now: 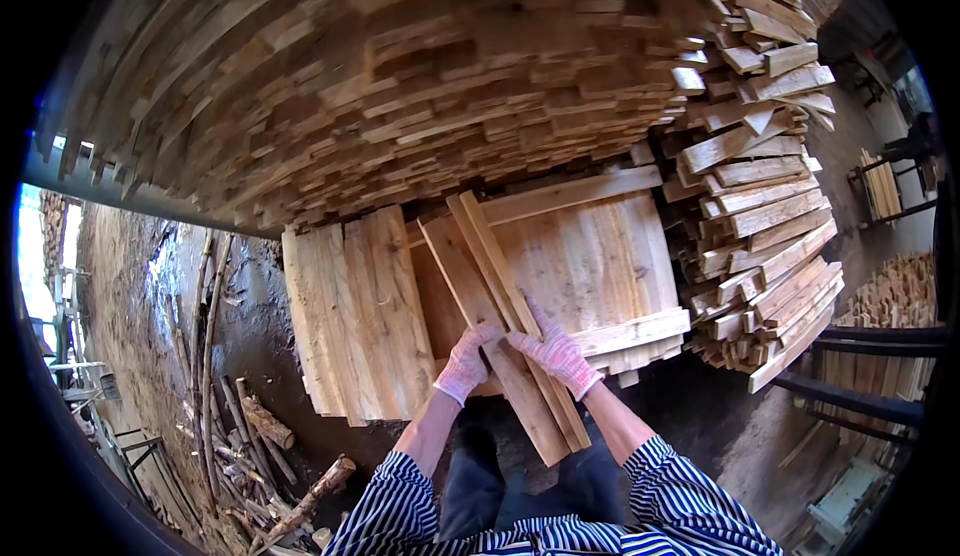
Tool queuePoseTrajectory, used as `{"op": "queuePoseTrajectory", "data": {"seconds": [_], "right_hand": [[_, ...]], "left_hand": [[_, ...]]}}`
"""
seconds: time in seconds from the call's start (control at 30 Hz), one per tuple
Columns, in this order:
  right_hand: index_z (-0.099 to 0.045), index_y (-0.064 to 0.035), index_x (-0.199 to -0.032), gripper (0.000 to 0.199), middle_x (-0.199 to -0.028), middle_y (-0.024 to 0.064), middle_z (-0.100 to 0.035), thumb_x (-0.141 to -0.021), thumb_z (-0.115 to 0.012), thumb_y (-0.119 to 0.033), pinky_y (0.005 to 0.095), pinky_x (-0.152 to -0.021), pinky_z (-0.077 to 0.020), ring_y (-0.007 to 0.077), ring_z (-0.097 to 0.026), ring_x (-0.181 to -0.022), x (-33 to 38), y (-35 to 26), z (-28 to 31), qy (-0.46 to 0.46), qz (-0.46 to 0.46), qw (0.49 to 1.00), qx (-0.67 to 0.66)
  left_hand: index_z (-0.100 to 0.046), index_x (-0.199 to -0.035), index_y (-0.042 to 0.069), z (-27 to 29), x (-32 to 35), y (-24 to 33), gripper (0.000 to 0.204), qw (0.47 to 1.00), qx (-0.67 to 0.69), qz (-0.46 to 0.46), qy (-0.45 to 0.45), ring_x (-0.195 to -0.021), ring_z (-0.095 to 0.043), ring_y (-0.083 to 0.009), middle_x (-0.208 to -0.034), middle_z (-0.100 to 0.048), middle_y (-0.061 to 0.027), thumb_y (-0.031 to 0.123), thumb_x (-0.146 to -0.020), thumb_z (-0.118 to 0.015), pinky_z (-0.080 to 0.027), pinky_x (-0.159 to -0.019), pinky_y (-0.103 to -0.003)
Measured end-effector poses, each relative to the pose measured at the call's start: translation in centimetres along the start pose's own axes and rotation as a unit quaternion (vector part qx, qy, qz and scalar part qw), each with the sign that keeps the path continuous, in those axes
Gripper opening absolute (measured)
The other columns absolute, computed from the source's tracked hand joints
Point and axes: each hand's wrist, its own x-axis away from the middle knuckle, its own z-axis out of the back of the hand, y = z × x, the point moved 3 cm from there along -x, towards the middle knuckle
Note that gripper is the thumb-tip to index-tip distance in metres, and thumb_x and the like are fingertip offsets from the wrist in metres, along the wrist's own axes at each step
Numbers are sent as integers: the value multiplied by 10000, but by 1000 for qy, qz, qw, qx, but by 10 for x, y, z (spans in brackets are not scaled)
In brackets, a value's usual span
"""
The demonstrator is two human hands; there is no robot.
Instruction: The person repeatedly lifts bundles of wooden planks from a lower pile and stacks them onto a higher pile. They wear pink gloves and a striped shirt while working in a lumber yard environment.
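Observation:
Both my hands wear pale patterned work gloves. My left hand grips the left edge of a pair of long wooden slats that lie slanted across a low stack of boards. My right hand rests flat on top of the same slats, fingers spread, pressing them down. The near ends of the slats stick out over the stack's front edge toward my legs. A second low stack of flat boards sits just left of my left hand.
A tall wall of stacked planks rises behind the low stacks. A crisscrossed pile of slats stands at the right. Branches and logs lie on the dirt floor at the left. Dark metal rails at the right.

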Motion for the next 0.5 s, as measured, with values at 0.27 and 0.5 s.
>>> {"op": "queuePoseTrajectory", "data": {"seconds": [0.27, 0.5], "right_hand": [[-265, -122, -1583, 899, -1494, 260, -450, -869, -708, -443, 383, -1112, -386, 360, -461, -1377, -46, 3, -90, 102, -97, 989, 52], [-256, -170, -1563, 792, -1392, 279, -511, -910, -642, -396, 486, -1005, -467, 455, -531, -1233, -122, 32, -176, 154, -84, 932, 317]], "left_hand": [[-637, -1145, 57, 63, 42, 70, 348, 994, -86, -60, 42, -967, -671, -273, -1030, -692, -97, 188, -833, -718, -568, -888, -450], [-621, -1187, 95, 164, 46, 131, 410, 987, -60, -58, 141, -919, -675, -211, -1005, -685, -39, 264, -846, -774, -598, -795, -432]]}}
